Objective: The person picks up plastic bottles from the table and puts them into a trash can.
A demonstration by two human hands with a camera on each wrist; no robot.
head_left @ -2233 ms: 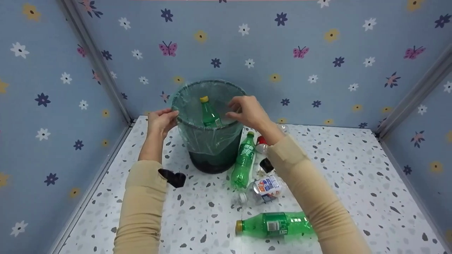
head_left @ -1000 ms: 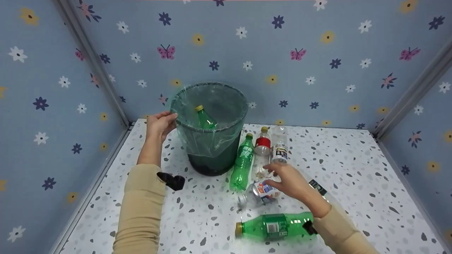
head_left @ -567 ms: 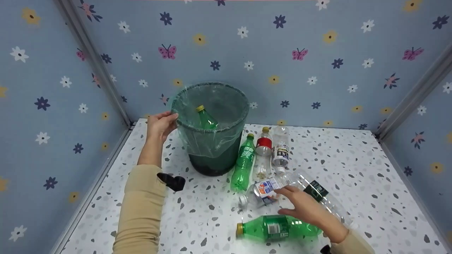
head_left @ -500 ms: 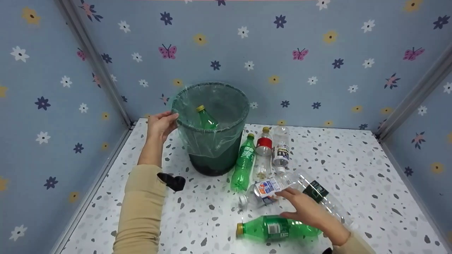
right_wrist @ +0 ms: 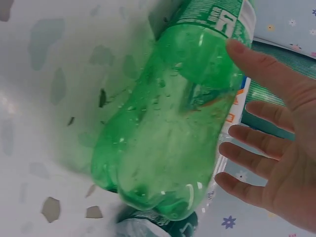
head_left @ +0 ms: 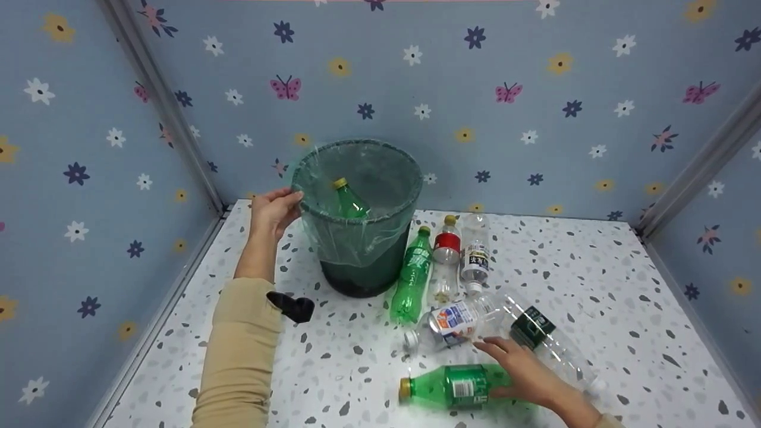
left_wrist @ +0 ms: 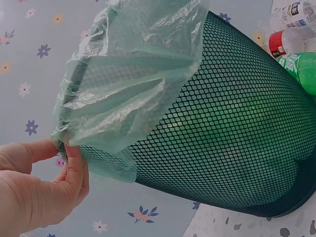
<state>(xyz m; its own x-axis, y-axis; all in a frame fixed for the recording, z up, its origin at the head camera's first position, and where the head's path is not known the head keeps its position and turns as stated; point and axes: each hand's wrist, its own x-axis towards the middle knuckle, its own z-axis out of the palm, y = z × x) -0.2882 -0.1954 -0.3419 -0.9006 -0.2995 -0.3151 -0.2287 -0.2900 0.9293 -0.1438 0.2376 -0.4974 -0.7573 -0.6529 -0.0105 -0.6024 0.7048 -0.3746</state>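
While the left hand point(head_left: 272, 211) pinched the liner at the rim of the mesh bin point(head_left: 357, 249) near the table's back-left corner, the right hand point(head_left: 523, 374) lay spread over the green bottle point(head_left: 458, 386) lying on its side by the table's front edge, fingers straight and not yet curled round it. The wrist view showed the open palm point(right_wrist: 286, 163) just beside the bottle's body point(right_wrist: 168, 133); contact there was hard to tell. Judged step: bottle pickup, grasp not yet made. Next move would call for wrapping fingers round the mid-body, since it's round and could roll, then lifting over the rim, which the left hand steadied. One green bottle point(head_left: 351, 199) already sat inside the bin. Others lay right of the bin toward mid-table: a green one point(head_left: 411, 276), a red-labelled one point(head_left: 445, 252), a clear one point(head_left: 474, 252), a crushed clear one point(head_left: 455, 321), and a dark-labelled one point(head_left: 544, 345). The table point(head_left: 624, 285) was white speckled; the walls point(head_left: 535, 119) were blue with flowers and butterflies.
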